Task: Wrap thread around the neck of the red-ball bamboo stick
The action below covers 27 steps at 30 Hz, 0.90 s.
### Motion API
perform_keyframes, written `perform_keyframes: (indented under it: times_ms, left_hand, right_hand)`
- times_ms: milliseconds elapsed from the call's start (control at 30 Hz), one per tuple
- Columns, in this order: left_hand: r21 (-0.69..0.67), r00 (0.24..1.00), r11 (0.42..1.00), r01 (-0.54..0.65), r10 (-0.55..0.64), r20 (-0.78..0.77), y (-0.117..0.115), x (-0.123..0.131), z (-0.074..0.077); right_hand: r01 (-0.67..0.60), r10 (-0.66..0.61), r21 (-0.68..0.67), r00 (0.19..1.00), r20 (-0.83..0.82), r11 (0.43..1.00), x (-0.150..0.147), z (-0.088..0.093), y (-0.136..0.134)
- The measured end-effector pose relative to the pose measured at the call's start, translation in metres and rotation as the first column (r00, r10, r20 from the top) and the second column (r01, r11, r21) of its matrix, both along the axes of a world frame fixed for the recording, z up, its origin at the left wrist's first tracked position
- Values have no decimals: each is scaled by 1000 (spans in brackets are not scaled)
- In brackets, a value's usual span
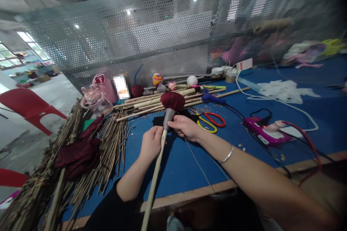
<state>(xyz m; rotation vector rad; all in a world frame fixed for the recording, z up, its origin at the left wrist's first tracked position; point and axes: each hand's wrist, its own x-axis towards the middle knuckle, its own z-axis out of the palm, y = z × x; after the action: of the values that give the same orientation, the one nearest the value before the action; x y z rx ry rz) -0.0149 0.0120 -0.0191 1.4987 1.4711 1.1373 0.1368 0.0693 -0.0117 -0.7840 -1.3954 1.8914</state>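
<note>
Working remotely, I'm clamping the left hand's fingers on the pale stick and pinching its grey wrapping with the right hand, the maroon cloth head leaning above the blue table.

"Where do your hands sit?"

"My left hand is around a long pale wooden stick, just below my right hand, which is on the grey wrapped collar. A round dark-red cloth head tops the collar, just beyond my grip. The flat blue tabletop is underneath."

"And to your left?"

"Thin brown wooden twigs, with a crumpled dark-red cloth on them, farther out."

"Your right?"

"Metal scissors with looped red and yellow handles, near my right hand; well past them, a long magenta plastic power strip."

"Beyond?"

"Straight pale wooden sticks lie behind my grip, and a flat grey perforated metal screen stands behind those."
</note>
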Motion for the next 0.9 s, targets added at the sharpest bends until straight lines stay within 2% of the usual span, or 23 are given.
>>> perform_keyframes:
  times_ms: [133,267,333,467,600,667,767,900]
  left_hand:
    - [51,997,998,-43,47,-66,5,-9,-4]
    - [111,966,960,-257,255,37,13,-17,-11]
    - [117,953,946,-301,293,82,15,-20,-14]
    - [36,976,979,-203,199,93,13,-16,-13]
    - [-151,978,980,-127,149,144,7,-14,-2]
    - [-215,992,974,-72,93,86,3,-16,4]
    - [-152,993,987,49,-64,-97,0,-20,10]
    - [20,925,966,256,-239,-294,-2,-22,15]
  right_hand:
    - [20,-19,27,1000,-5,999,4,-1,3]
    - [20,-19,32,1000,-5,999,5,-4,5]
    - [15,-15,24,1000,8,1000,3,-6,5]
    - [35,-35,4,999,41,999,1,-8,3]
    - [43,-42,-9,997,57,999,1,-6,3]
    - [34,-33,-14,998,50,999,2,-5,4]
    - [35,-34,-19,999,30,999,4,-5,5]
    - [39,-38,-25,999,10,999,6,-6,6]
